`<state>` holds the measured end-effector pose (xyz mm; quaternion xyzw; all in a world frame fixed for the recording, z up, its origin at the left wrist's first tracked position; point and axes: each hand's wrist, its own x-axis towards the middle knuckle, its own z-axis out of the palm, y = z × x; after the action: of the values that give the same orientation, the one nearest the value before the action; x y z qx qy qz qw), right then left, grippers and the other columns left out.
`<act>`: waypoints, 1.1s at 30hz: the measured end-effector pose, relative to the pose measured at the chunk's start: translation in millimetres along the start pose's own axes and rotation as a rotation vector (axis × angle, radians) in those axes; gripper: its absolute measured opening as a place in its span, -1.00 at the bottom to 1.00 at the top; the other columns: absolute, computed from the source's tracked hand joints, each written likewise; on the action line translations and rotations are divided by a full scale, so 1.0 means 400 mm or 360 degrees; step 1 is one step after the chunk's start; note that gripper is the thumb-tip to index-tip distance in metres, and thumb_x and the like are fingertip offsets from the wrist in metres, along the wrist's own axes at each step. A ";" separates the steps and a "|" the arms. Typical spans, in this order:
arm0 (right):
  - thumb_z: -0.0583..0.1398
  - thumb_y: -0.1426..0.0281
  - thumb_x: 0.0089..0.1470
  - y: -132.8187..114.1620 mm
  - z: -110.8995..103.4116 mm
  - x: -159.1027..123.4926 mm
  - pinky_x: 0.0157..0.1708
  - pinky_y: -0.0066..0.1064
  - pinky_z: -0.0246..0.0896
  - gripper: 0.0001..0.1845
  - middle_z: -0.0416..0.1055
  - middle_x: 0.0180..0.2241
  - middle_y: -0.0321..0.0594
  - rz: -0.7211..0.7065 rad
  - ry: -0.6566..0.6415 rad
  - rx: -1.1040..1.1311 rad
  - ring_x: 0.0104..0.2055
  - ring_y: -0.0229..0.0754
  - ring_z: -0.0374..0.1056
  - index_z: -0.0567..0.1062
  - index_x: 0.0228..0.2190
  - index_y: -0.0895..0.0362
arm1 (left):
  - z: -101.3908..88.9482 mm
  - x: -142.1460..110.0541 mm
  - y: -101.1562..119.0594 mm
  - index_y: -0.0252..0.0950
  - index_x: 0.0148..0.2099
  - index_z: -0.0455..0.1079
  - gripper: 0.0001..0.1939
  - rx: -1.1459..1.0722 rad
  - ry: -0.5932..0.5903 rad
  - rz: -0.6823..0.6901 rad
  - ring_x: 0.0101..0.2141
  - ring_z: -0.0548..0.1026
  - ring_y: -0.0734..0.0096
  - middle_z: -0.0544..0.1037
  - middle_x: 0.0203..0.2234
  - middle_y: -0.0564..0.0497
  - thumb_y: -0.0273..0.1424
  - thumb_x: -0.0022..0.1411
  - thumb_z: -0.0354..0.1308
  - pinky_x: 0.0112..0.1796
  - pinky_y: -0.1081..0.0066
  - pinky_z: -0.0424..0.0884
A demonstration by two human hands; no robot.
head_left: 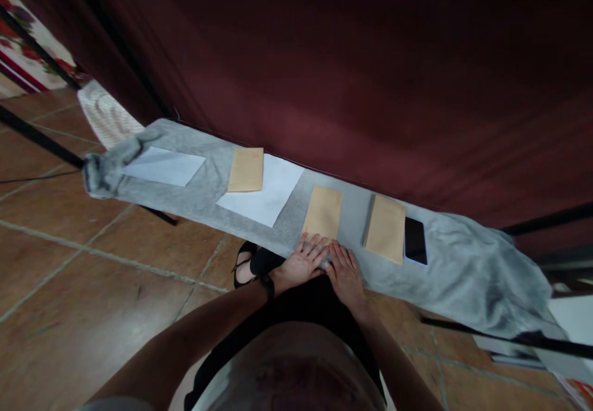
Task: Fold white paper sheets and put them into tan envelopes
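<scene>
A brown paper envelope point(323, 210) lies in front of me on the narrow grey cloth-covered surface point(199, 204). My left hand point(303, 264) rests flat at the near edge, its fingertips over the envelope's lower end. Beside it my right hand point(345, 275) also lies flat, fingers stretched out, touching the cloth near the envelope's lower right corner. Neither hand grips anything. To the right is a stack of brown envelopes point(385, 228). Further left, another brown envelope point(246, 170) lies partly on a white sheet of paper point(273, 191).
A dark-screened phone point(416, 241) lies right of the stack. At the far left is another white sheet point(164, 165). Bunched cloth point(500, 275) covers the right end. A dark red curtain point(324, 89) hangs behind, and black metal bars point(41, 136) stick out at the left.
</scene>
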<state>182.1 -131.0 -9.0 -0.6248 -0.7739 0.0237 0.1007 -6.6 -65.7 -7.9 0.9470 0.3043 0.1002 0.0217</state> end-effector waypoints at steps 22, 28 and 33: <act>-0.06 0.24 0.38 -0.013 -0.003 0.008 0.37 -0.08 -0.16 -0.41 0.07 0.36 -0.12 0.0083 0.0040 0.0072 0.37 -0.05 0.04 0.10 0.34 0.18 | -0.025 -0.047 -0.060 -0.49 0.38 0.06 -0.30 0.0011 0.0158 -0.0178 0.34 0.10 0.09 0.21 0.31 -0.33 -0.09 0.40 -0.02 0.31 0.11 0.09; 0.01 0.24 0.35 -0.015 -0.010 0.012 0.36 -0.06 -0.15 -0.46 0.11 0.35 -0.19 0.0073 0.0052 0.0086 0.36 -0.05 0.06 0.20 0.30 0.02 | -0.050 -0.030 -0.058 -0.42 0.36 0.14 -0.40 0.0024 0.0224 -0.0333 0.32 0.16 0.08 0.30 0.28 -0.25 -0.15 0.44 -0.10 0.33 0.03 0.00; 0.04 0.30 0.33 -0.020 -0.002 0.012 0.35 -0.05 -0.11 -0.52 0.21 0.30 -0.13 0.0111 0.0102 0.0089 0.34 -0.03 0.11 0.33 0.23 0.08 | -0.017 0.089 -0.002 -0.34 0.35 0.18 -0.42 -0.0092 0.0116 -0.0200 0.35 0.11 0.22 0.24 0.32 -0.12 -0.12 0.46 -0.19 0.33 0.13 0.00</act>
<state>173.5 -128.1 -6.2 -0.6488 -0.7470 0.0288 0.1418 20.0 -44.5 5.0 0.9208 0.3608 0.1416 0.0441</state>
